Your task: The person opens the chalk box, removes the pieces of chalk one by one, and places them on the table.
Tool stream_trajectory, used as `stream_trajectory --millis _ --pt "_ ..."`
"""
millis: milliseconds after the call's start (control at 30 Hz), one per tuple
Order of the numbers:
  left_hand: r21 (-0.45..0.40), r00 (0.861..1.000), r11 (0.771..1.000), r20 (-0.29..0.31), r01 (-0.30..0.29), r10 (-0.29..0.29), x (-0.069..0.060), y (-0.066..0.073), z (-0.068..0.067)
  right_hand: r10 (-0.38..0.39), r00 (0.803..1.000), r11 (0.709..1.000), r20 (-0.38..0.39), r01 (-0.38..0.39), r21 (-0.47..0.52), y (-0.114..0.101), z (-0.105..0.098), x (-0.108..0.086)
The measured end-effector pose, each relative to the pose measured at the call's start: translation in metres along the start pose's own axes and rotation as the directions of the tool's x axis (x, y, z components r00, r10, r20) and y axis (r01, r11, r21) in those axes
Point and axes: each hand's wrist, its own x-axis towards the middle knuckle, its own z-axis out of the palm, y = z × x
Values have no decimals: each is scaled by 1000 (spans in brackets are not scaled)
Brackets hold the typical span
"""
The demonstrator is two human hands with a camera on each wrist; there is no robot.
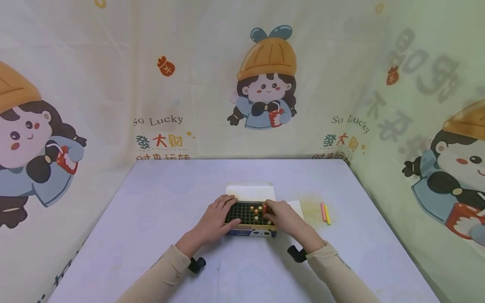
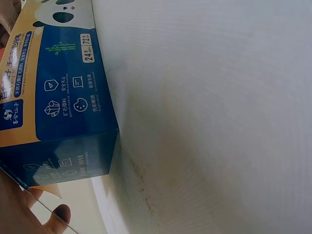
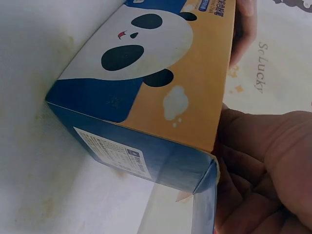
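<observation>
A blue and yellow chalk box (image 1: 242,232) with a panda on its front stands at the middle of the table, its top open. Inside is a black insert (image 1: 238,213) with rows of holes; several short chalk sticks stand in its right part. My left hand (image 1: 215,219) holds the box's left end, thumb at the near edge and fingers toward the far side. Over the right end, my right hand (image 1: 282,215) pinches a red chalk stick (image 1: 265,208) upright at the insert. Whether its lower end sits in a hole is hidden. The right wrist view shows the box's panda side (image 3: 151,44) beside the right hand.
To the right lie a pink chalk stick (image 1: 323,212) and a yellow chalk stick (image 1: 327,215), side by side near a yellowish smudge on the white table (image 1: 151,235). The box's white lid flap (image 1: 250,192) extends behind it; a white flap or sheet (image 1: 297,207) shows behind the right hand.
</observation>
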Motion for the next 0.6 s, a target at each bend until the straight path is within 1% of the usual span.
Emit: stream_trajectory --millis 167,300,400,600 --pt "2 1000 1000 10 4 -4 0 -1 0 -57 998 998 -4 57 24 1 -1 -1" --pt "3 1000 1000 -2 7 -7 -1 0 1 -81 997 996 -21 82 47 2 -2 -2" --pt "-2 1000 1000 -2 9 -9 -1 0 1 -74 997 995 -34 76 59 2 -2 -2" --pt "-6 1000 1000 17 11 -11 -1 0 0 -39 998 996 -40 42 75 3 -2 -1"
